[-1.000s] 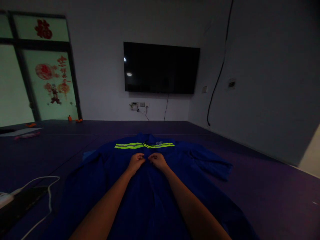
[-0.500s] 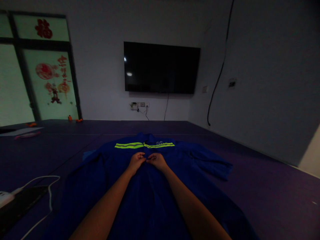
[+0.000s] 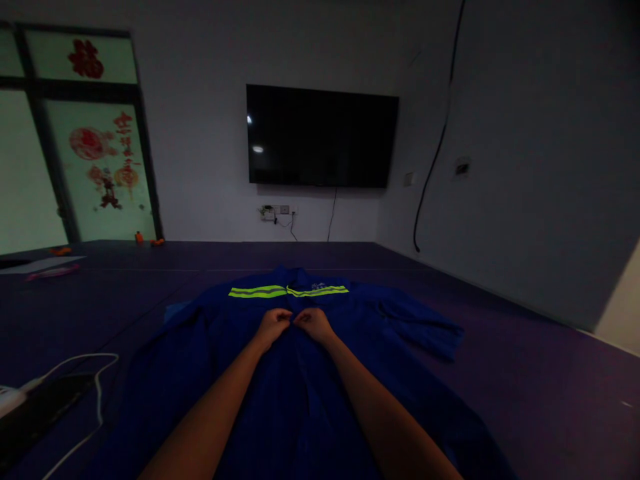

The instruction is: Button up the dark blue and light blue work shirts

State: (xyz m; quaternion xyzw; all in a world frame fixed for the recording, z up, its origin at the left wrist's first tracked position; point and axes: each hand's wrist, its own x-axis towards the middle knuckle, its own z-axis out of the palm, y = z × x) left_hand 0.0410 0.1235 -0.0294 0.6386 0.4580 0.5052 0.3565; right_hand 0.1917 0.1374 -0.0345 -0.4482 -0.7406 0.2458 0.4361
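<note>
A blue work jacket [image 3: 350, 333] with yellow-green reflective strips across its chest lies spread on the purple floor, collar at the far end, one sleeve out to the right. At its front opening, just below the strips, my left hand [image 3: 274, 327] pinches the left side of the front edge. Close beside it, my right hand [image 3: 314, 324] pinches the cloth on the right side, fingertips almost meeting those of the left. Whatever small part of the front lies between the fingertips is too dark to make out.
A white charger [image 3: 10, 400] with a cable lies on a black object at the lower left. Orange items [image 3: 157, 242] and a pink strip [image 3: 53, 272] are on the floor farther back. A television [image 3: 323, 137] hangs on the far wall, and a black cable [image 3: 435, 163] hangs at the right.
My left fingers have curled slightly lower and closer over the front edge. My right hand stays nearly in place, and the jacket lies as before.
</note>
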